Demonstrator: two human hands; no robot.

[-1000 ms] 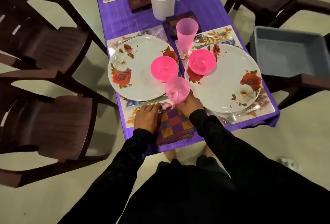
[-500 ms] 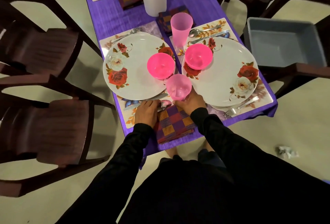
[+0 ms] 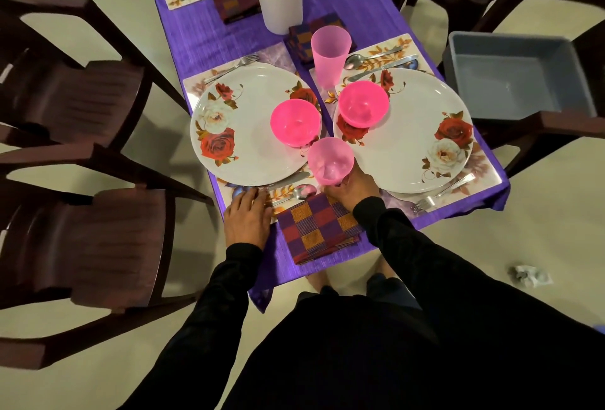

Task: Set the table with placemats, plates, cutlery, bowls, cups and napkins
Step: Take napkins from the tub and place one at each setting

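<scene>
Right hand (image 3: 353, 188) grips the near pink cup (image 3: 330, 161) low, seating it between the plates above the napkin (image 3: 319, 228); left hand (image 3: 247, 221) rests flat on the placemat (image 3: 278, 195), holding nothing, likely steadying it.

Long black sleeves (image 3: 409, 246), black clothing
</scene>
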